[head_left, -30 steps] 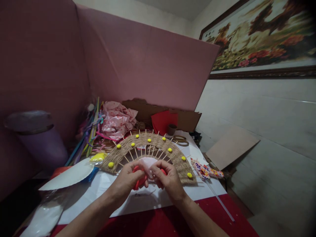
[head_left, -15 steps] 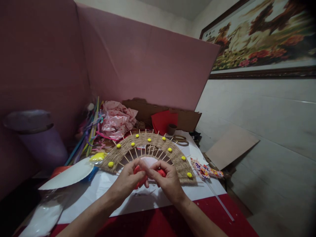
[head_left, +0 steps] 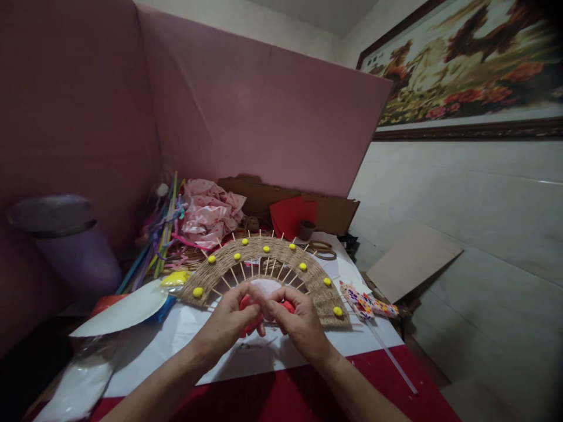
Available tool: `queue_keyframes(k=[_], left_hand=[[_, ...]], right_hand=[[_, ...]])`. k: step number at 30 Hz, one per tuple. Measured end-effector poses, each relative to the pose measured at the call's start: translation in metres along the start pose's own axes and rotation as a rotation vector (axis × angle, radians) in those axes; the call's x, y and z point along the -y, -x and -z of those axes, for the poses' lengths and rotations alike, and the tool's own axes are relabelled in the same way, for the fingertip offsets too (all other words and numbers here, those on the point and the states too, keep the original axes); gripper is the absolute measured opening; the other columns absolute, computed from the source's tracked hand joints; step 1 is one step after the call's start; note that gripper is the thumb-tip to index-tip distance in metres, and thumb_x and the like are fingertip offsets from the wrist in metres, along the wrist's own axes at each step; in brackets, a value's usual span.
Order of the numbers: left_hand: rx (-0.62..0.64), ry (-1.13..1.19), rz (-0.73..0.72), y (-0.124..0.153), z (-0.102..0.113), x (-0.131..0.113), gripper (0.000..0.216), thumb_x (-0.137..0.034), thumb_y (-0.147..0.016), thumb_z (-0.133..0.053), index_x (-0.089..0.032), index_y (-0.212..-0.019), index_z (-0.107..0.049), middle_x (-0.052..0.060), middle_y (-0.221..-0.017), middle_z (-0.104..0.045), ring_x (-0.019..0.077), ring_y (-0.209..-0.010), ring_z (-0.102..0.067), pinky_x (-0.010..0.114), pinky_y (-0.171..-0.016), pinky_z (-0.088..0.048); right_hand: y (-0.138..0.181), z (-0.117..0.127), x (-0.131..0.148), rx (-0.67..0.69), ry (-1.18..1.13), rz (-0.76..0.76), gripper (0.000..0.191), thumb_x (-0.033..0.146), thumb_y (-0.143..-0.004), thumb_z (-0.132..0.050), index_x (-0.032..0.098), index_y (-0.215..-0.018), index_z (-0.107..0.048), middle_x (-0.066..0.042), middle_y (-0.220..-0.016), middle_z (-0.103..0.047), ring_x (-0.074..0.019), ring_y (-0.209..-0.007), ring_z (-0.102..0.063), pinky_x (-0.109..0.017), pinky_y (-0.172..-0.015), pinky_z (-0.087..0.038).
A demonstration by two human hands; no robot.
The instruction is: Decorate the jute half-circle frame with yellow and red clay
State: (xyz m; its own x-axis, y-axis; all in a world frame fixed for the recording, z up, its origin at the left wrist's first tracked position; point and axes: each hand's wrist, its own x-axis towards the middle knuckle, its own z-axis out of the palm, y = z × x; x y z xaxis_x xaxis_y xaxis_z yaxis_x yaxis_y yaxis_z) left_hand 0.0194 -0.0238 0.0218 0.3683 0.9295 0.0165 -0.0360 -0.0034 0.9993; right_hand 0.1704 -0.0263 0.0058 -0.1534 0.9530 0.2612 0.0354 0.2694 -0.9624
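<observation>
A fan-shaped arch of woven jute (head_left: pixel 259 251) on wooden sticks lies on white paper (head_left: pixel 185 337), dotted with several yellow beads (head_left: pixel 197 292). In front of its hub my left hand (head_left: pixel 229 319) and my right hand (head_left: pixel 299 319) are pressed together, fingers curled around a lump of red material (head_left: pixel 250 321). A pale pink piece (head_left: pixel 266 287) shows just above my fingertips. How the red lump is shaped is hidden by my fingers.
Behind the arch lie crumpled pink fabric (head_left: pixel 209 214), coloured pipe cleaners (head_left: pixel 160 234), a red sheet (head_left: pixel 290 214), cardboard (head_left: pixel 264 196) and tape rings (head_left: pixel 323 251). A white paper plate (head_left: pixel 121 313) sits left, patterned pieces (head_left: pixel 367 305) right. Pink boards wall the back.
My fingers have drawn closer together over the red lump, and the hands have shifted slightly; the arch and everything else stay put.
</observation>
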Motion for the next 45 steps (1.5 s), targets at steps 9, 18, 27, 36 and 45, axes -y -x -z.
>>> queue_keyframes(k=[9,18,27,36,45], left_hand=[[0.042,-0.022,-0.029,-0.001,-0.002,0.005,0.023,-0.036,-0.076,-0.060,-0.017,-0.074,-0.046,-0.001,-0.062,-0.059,0.0091,-0.050,-0.051,0.020,-0.046,-0.032],[-0.011,-0.021,0.005,-0.001,-0.001,0.004,0.017,-0.029,-0.075,-0.057,-0.019,-0.074,-0.044,-0.002,-0.054,-0.058,0.0091,-0.045,-0.049,0.019,-0.043,-0.029],[-0.060,0.027,0.017,0.000,-0.002,0.001,0.012,-0.023,-0.073,-0.053,-0.019,-0.076,-0.042,0.000,-0.063,-0.063,0.0095,-0.047,-0.053,0.019,-0.043,-0.029],[-0.028,0.036,-0.021,0.001,-0.001,0.001,0.013,-0.027,-0.074,-0.058,-0.018,-0.077,-0.048,-0.002,-0.062,-0.059,0.0088,-0.049,-0.050,0.019,-0.044,-0.031],[-0.148,0.015,-0.085,-0.003,0.011,-0.002,0.025,-0.037,-0.072,-0.065,-0.014,-0.066,-0.057,0.000,-0.059,-0.060,0.0096,-0.052,-0.052,0.022,-0.051,-0.039]], right_hand=[[0.002,-0.001,-0.003,-0.047,0.147,0.095,0.014,0.027,-0.079,-0.061,0.017,-0.070,-0.063,0.000,-0.065,-0.060,-0.0118,-0.059,-0.054,-0.023,-0.057,-0.043],[-0.001,0.000,0.001,-0.036,0.023,0.015,0.012,0.028,-0.076,-0.064,0.016,-0.073,-0.064,0.000,-0.065,-0.062,-0.0124,-0.057,-0.057,-0.024,-0.056,-0.046],[0.000,-0.001,0.000,-0.047,0.046,0.054,0.020,0.031,-0.078,-0.062,0.016,-0.065,-0.061,0.000,-0.064,-0.061,-0.0115,-0.057,-0.055,-0.022,-0.055,-0.044],[-0.001,0.000,0.003,-0.023,0.077,0.074,0.019,0.032,-0.081,-0.059,0.017,-0.068,-0.060,0.001,-0.064,-0.058,-0.0116,-0.058,-0.053,-0.023,-0.057,-0.042],[0.001,0.001,0.003,-0.041,0.128,0.105,0.016,0.023,-0.075,-0.062,0.017,-0.061,-0.057,0.003,-0.062,-0.050,-0.0105,-0.057,-0.044,-0.022,-0.054,-0.036]])
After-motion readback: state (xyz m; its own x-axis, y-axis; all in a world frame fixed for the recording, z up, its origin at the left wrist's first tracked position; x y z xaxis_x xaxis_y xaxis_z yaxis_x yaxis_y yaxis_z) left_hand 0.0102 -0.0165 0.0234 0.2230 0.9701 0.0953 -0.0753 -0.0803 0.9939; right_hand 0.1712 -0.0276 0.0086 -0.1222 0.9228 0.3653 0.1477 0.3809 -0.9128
